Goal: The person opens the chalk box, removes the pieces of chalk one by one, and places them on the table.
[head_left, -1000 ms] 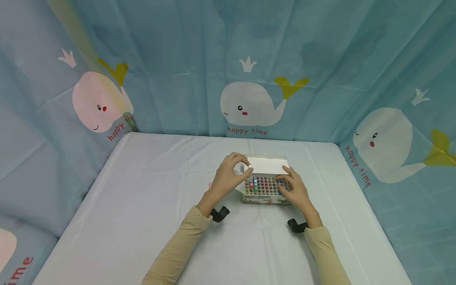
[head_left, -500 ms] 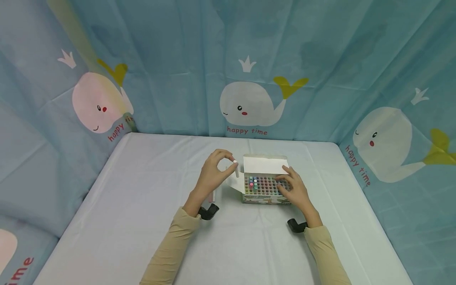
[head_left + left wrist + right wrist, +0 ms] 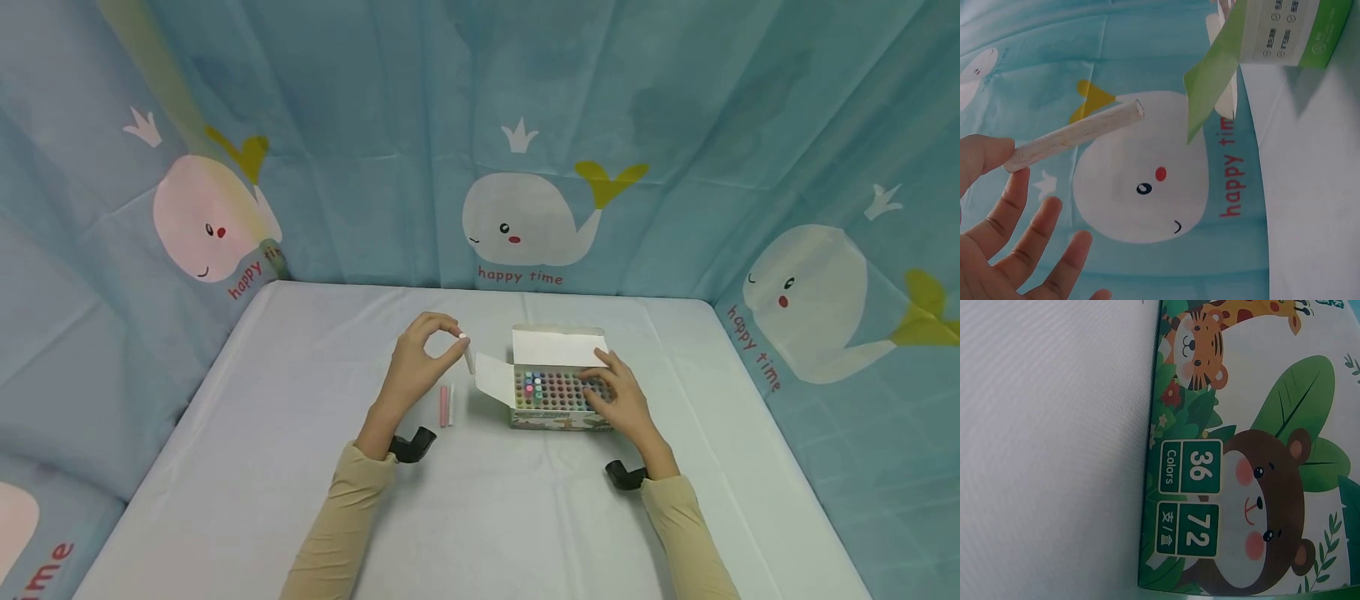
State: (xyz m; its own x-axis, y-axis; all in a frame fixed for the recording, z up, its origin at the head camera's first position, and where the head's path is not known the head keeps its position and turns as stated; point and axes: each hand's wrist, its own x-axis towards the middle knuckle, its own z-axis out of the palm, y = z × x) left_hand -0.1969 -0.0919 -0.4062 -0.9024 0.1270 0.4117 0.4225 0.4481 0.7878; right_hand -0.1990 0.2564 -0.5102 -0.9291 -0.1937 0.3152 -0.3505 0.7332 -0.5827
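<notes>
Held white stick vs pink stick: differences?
Colour: held stick white, pink stick pink.
Support: held stick is pinched near one end by the left grip; pink stick lies on the table.
Pose: held stick tilted in the air; pink stick flat.
Shared: both slim, straight, outside the box.

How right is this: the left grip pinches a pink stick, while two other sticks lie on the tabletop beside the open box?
One slip: the left wrist view shows the left grip pinching a white stick, not pink. Two other sticks do lie on the tabletop beside the open box.
</notes>
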